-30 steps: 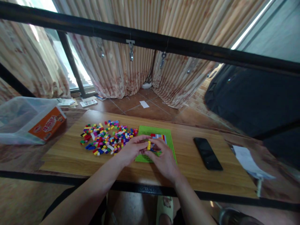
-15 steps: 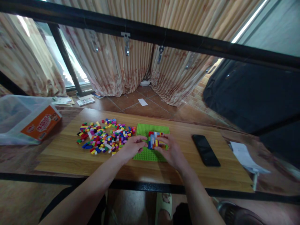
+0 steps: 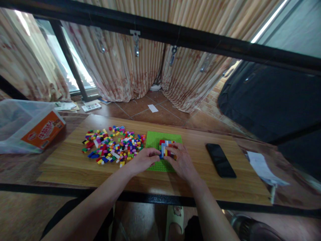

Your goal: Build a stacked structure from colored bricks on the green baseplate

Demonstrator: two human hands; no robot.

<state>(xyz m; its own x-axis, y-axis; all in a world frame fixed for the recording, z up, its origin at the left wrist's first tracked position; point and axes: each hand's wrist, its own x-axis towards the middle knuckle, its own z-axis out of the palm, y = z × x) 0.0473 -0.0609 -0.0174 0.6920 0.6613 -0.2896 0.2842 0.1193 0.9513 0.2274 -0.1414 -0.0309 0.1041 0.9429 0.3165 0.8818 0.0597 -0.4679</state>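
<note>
A low build of toy bricks (image 3: 163, 146) in red, light blue, white, yellow and dark blue sits on a green studded baseplate (image 3: 154, 136). My right hand (image 3: 182, 160) lies over its right side, thumb and fingers bent around the bricks. Part of the build is hidden under those fingers. On the left, my left hand (image 3: 145, 160) has its fingertips at the build's dark blue edge, thumb and fingers a little apart. No brick shows between them. Loose toy bricks (image 3: 115, 145) of many colours lie spread to the left of the baseplate.
A black phone (image 3: 220, 160) lies on the wooden board (image 3: 75, 172) at right. Beyond the board's right edge is white paper (image 3: 263, 167). A clear plastic box (image 3: 15, 124) with an orange label stands at far left. A dark bar (image 3: 155, 23) crosses the view above.
My left hand has moved slightly right, up against the build's edge. My right hand has settled slightly lower and closer around the bricks. The camera view has shifted slightly.
</note>
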